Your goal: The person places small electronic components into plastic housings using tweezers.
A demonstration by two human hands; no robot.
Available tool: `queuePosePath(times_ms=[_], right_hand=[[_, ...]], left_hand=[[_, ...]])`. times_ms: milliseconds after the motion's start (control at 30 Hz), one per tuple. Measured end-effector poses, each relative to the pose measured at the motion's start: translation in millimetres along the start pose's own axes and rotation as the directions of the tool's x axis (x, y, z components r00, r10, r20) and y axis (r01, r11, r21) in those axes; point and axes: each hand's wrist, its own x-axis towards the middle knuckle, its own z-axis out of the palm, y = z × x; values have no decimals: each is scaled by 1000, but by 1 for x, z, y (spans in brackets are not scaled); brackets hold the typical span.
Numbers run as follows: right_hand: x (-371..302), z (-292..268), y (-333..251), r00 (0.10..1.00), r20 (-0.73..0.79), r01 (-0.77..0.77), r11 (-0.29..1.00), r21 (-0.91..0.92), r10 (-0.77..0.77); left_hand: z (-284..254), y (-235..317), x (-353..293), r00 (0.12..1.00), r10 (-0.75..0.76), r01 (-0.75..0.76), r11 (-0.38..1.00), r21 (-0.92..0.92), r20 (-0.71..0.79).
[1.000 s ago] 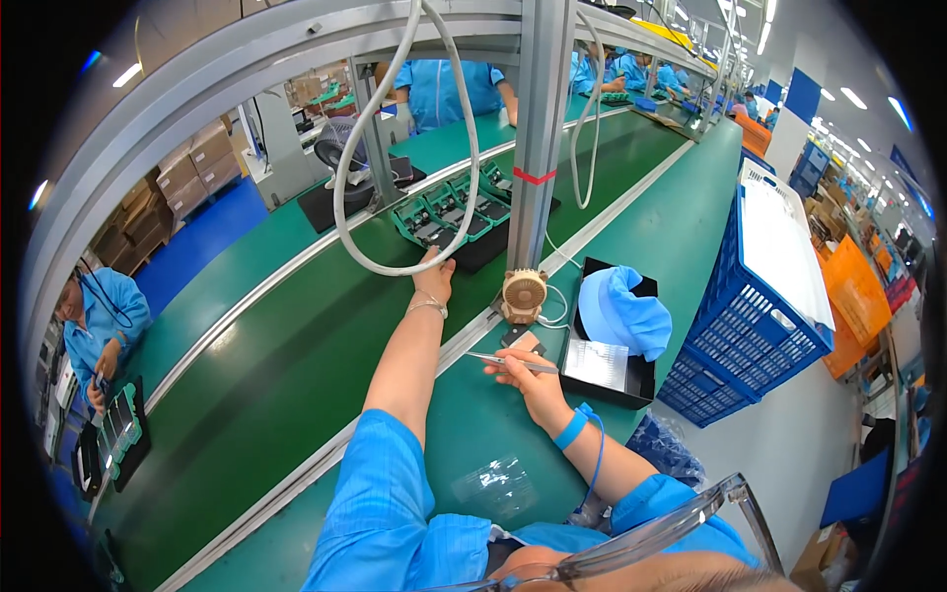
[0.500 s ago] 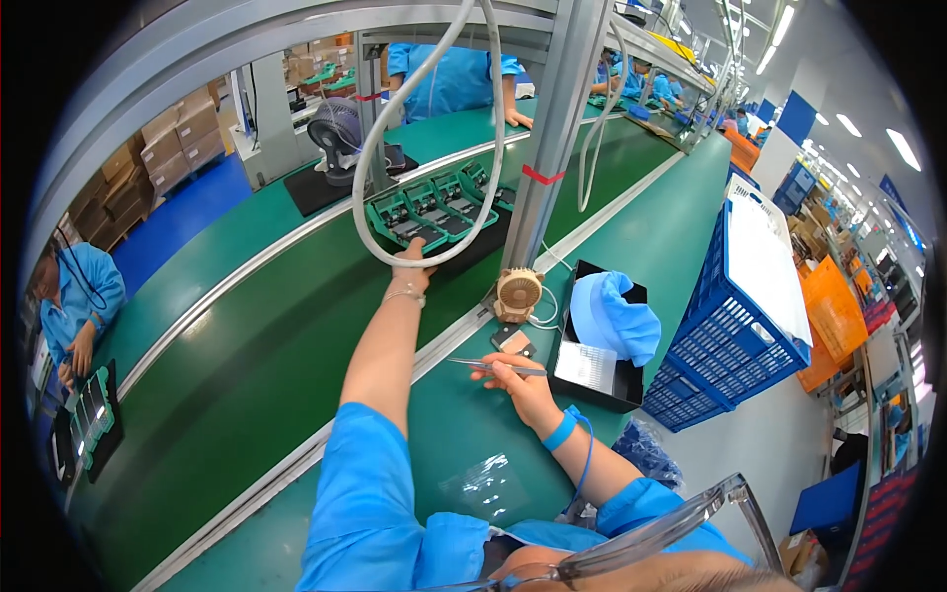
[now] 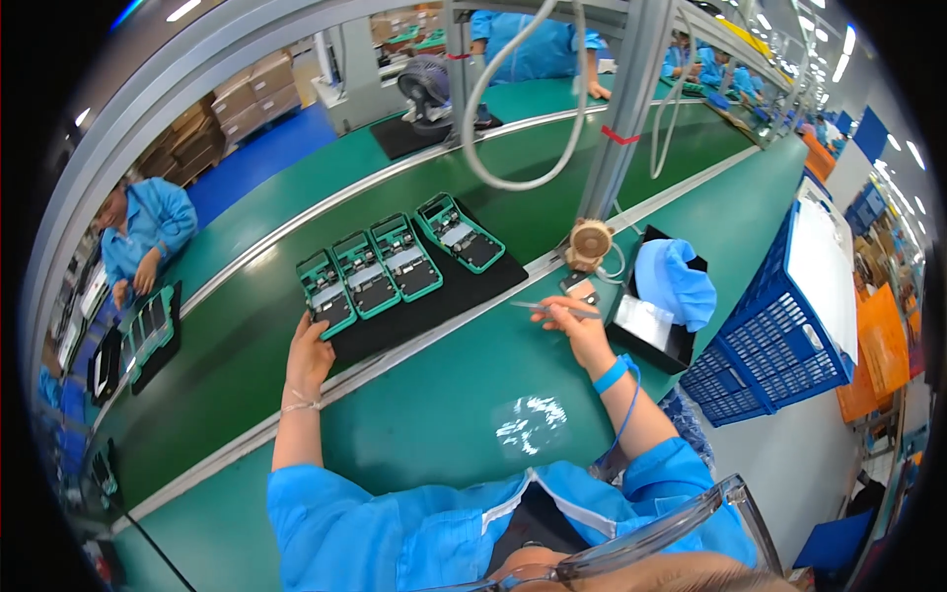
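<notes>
Several dark circuit-board units in green frames lie side by side on a black mat point(image 3: 395, 338) on the conveyor. My left hand point(image 3: 310, 357) grips the near edge of the leftmost green-framed unit point(image 3: 327, 292), thumb and fingers closed at its corner. The rightmost green-framed unit point(image 3: 460, 234) sits a little apart from the others. Over the near green bench, my right hand point(image 3: 572, 324) pinches a pair of metal tweezers point(image 3: 543, 309), whose tips point left. Beyond them rests a small dark piece with a pale beige patch point(image 3: 579, 287).
A small beige fan point(image 3: 589, 244) stands by the metal post point(image 3: 628, 118). A black box point(image 3: 648, 344) holds a light-blue cap point(image 3: 675, 283). A clear plastic bag point(image 3: 532, 425) lies before me; blue crates point(image 3: 755, 345) stand at right. Co-workers sit across the conveyor.
The mat and units have come left and nearer, away from the post, with my left hand drawn back at the leftmost unit. The view has turned left. My right hand keeps the tweezers.
</notes>
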Motion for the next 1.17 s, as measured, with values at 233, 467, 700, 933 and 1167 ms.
queuePosePath(times_ms=[233,467,700,933,1167], right_hand=[[4,5,3,999,-41,-2,1000,-11,2],[-54,79,-14,987,34,-159,959,235,155],[-82,142,-6,971,214,-167,947,276,109],[-100,165,-1,952,270,-193,969,155,147],[-83,82,-34,949,299,-70,990,-125,105]], left_hand=[[-98,26,-139,997,78,-79,996,46,28],[-121,26,-216,999,28,-27,997,73,-23],[-107,-3,-218,928,353,-233,794,561,-116],[-98,-25,-218,767,639,-155,108,982,51],[-77,0,-220,853,521,244,-332,911,-39]])
